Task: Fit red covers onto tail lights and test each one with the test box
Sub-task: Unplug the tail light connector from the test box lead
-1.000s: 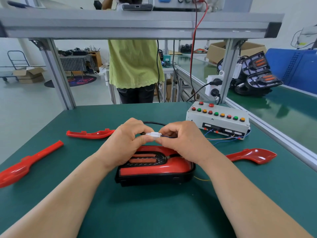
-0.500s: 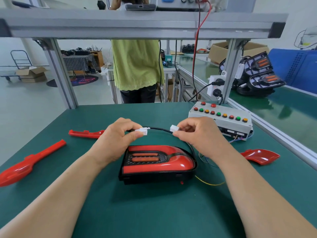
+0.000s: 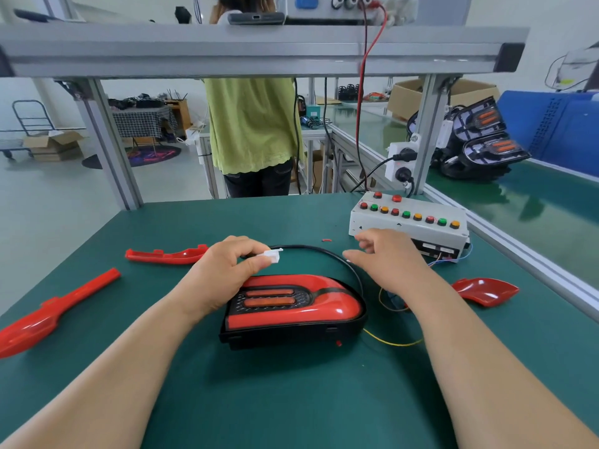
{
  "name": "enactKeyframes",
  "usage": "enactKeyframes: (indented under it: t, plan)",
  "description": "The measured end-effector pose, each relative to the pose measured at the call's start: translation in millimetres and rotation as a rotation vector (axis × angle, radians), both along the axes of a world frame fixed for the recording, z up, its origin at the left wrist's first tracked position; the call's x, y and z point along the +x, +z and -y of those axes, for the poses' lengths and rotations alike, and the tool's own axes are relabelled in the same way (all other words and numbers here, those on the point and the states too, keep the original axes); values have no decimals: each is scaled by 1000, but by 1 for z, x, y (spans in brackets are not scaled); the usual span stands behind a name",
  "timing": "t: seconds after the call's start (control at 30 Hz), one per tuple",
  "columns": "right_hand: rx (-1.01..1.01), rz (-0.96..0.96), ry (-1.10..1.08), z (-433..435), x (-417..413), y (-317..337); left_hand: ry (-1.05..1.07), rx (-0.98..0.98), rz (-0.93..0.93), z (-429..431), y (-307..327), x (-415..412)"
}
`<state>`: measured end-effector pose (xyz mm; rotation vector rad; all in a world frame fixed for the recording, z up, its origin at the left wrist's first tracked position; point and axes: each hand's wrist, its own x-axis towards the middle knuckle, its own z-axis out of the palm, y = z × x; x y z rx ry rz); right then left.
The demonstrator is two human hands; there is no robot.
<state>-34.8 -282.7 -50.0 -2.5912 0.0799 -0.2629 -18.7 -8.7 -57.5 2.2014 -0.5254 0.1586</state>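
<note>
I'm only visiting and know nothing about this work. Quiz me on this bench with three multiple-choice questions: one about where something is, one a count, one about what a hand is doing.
1. Where is the test box relative to the tail light?
A. Behind it, to the right
B. In front of it, to the left
C. On top of it

2. How many loose red covers lie on the green table?
A. One
B. Three
C. Six

3. What is the left hand doing?
A. Lying flat on the table
B. Pressing a button
C. Pinching a white connector

Answers:
1 A: the box stands near the table's far right edge, beyond the light.
2 B: two lie at the left and one at the right.
3 C: the connector shows pinched in that hand, above the light.
</note>
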Motion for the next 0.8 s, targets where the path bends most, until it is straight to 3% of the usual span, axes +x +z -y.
enactKeyframes:
  t: [0.33,0.47,0.7,0.8]
  plan:
    - [44,282,42,-22,-39,15,13,199,-173,9,3,-8]
    - [16,224,-11,-28,-67,14,58,265,-189,17,6,-16]
    - [-45,-70,4,-19,-90,25,183,321,-168,32,10,-23]
    - [-48,-39,-15,-15,-93,32,221,431,-143,38,10,-24]
